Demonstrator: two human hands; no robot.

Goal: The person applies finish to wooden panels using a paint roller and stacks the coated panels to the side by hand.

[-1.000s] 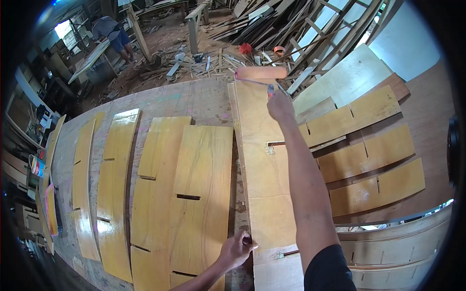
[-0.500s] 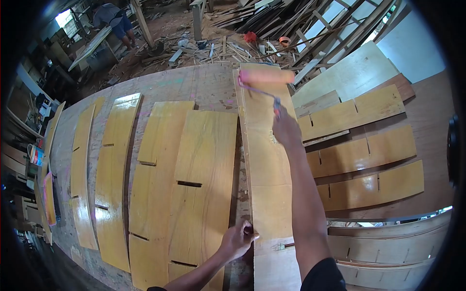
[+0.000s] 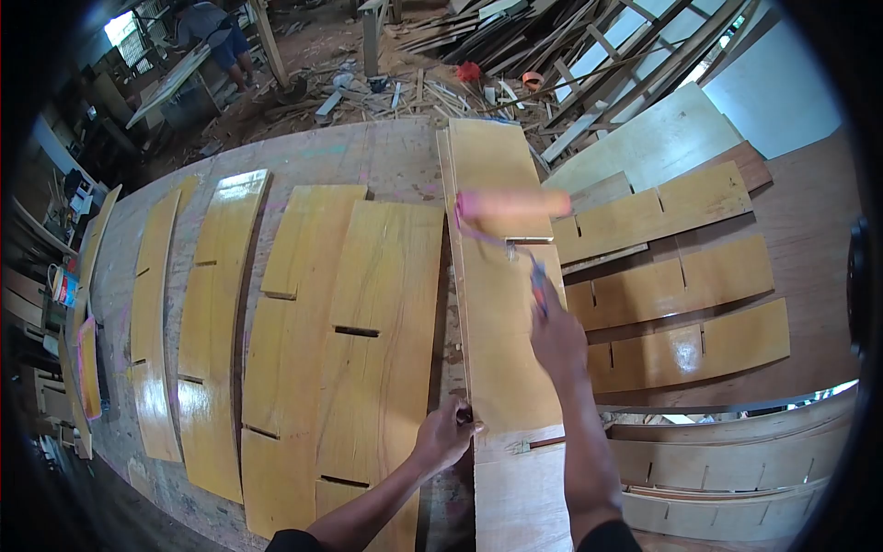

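Note:
My right hand (image 3: 559, 340) is closed around the handle of a paint roller (image 3: 520, 202). The roller's sleeve, blurred by motion, lies across the far part of a long wooden board (image 3: 506, 359). Most of this board has a yellowish, wet-looking coat, while its near end is pale and bare. Slots are cut into it. At the board's left edge is my left hand (image 3: 445, 434), fingers curled and pinching that edge. Just left of it lies a coated, slotted board (image 3: 382, 304).
More coated boards (image 3: 216, 331) lie along the left of the table (image 3: 303, 152). A pink-rimmed paint tray (image 3: 89, 368) is at far left. Coated boards (image 3: 681, 276) lie to the right, above pale slotted boards (image 3: 727, 465). Behind are scrap wood (image 3: 414, 92) and a bending person (image 3: 210, 41).
My right hand has drawn the roller back toward me along the board, uncovering a slot near the far end. The left hand stays at the board's edge. The view has shifted slightly.

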